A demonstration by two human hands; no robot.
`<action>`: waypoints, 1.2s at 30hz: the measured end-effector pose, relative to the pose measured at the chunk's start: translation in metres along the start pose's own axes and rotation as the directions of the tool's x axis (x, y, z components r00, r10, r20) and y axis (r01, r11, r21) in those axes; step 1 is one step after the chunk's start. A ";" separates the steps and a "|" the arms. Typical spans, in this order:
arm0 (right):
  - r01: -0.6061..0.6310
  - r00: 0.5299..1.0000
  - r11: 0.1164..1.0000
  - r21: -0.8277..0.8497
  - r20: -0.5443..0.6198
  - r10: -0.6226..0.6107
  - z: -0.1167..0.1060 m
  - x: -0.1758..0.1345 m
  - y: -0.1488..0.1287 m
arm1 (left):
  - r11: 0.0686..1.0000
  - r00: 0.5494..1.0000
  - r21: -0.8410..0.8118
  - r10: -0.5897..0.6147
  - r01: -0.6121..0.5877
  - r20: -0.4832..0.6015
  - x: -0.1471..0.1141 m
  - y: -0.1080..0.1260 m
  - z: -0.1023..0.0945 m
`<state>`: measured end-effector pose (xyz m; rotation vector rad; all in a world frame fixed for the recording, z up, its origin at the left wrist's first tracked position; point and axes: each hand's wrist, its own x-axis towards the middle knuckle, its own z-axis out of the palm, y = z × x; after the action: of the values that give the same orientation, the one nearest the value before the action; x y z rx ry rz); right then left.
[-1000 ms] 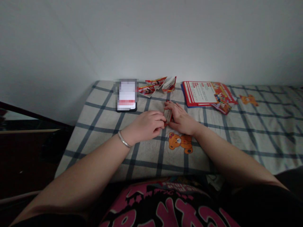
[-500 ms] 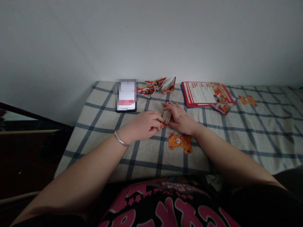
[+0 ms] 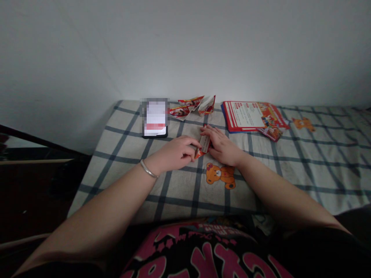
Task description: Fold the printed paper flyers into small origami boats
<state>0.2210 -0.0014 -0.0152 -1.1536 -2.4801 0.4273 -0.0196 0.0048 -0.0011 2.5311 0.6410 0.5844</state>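
Observation:
A small folded piece of printed paper [image 3: 205,144], red and orange with a pale panel, lies on the checked cloth between my hands. My left hand [image 3: 181,151], with a silver bangle at the wrist, is closed at the paper's left edge, fingers bent against its lower corner. On the other side my right hand [image 3: 222,146] grips the right edge, its fingertips bent over the top end and the thumb low down. Parts of the paper are hidden beneath the fingers.
Several folded red paper pieces [image 3: 191,106] stand near the wall [image 3: 185,50]. A phone [image 3: 155,119] with a blurred screen lies left of them. To the right is a stack of printed leaflets [image 3: 246,115], a small red card [image 3: 271,133] poking out beneath. Checked cloth [image 3: 121,200] covers the surface.
My left hand's fingers have shifted slightly on the paper and opened a little, showing more of its lower corner. My right hand stays at nearly the same place.

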 end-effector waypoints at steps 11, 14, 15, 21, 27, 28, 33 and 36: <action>-0.063 0.997 0.998 -0.021 -0.053 0.062 -0.008 -0.009 0.011 | 0.968 0.989 0.215 -0.108 0.128 -0.104 0.000 -0.002 0.013; -0.077 0.995 0.997 -0.022 -0.067 0.076 -0.007 -0.008 0.012 | 0.939 0.989 0.312 -0.130 0.144 -0.068 -0.001 -0.001 0.017; -0.072 0.995 0.997 -0.016 -0.074 0.071 -0.007 -0.007 0.012 | 0.934 0.989 0.325 -0.133 0.147 -0.064 -0.002 -0.001 0.018; -0.052 0.993 0.998 0.031 -0.107 0.055 -0.007 -0.003 0.012 | 0.939 0.989 0.311 -0.125 0.143 -0.076 -0.002 -0.001 0.018; -0.055 0.987 0.995 0.087 -0.146 0.068 -0.010 -0.002 0.006 | 0.959 0.990 0.253 -0.112 0.130 -0.085 0.001 -0.002 0.017; -0.051 0.985 0.994 0.092 -0.158 0.065 -0.010 -0.002 0.005 | 0.960 0.989 0.246 -0.109 0.131 -0.101 0.001 -0.003 0.017; -0.101 0.971 0.987 0.122 -0.202 0.125 -0.009 -0.002 0.002 | 0.969 0.986 0.230 -0.055 0.091 -0.157 0.001 -0.001 0.017; -0.117 0.963 0.980 0.159 -0.223 0.151 -0.009 -0.001 0.000 | 0.970 0.987 0.236 -0.027 0.065 -0.158 0.002 0.002 0.016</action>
<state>0.2257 -0.0011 -0.0079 -1.2404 -2.1405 0.4711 -0.0090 -0.0011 -0.0124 2.7042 0.8716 0.7296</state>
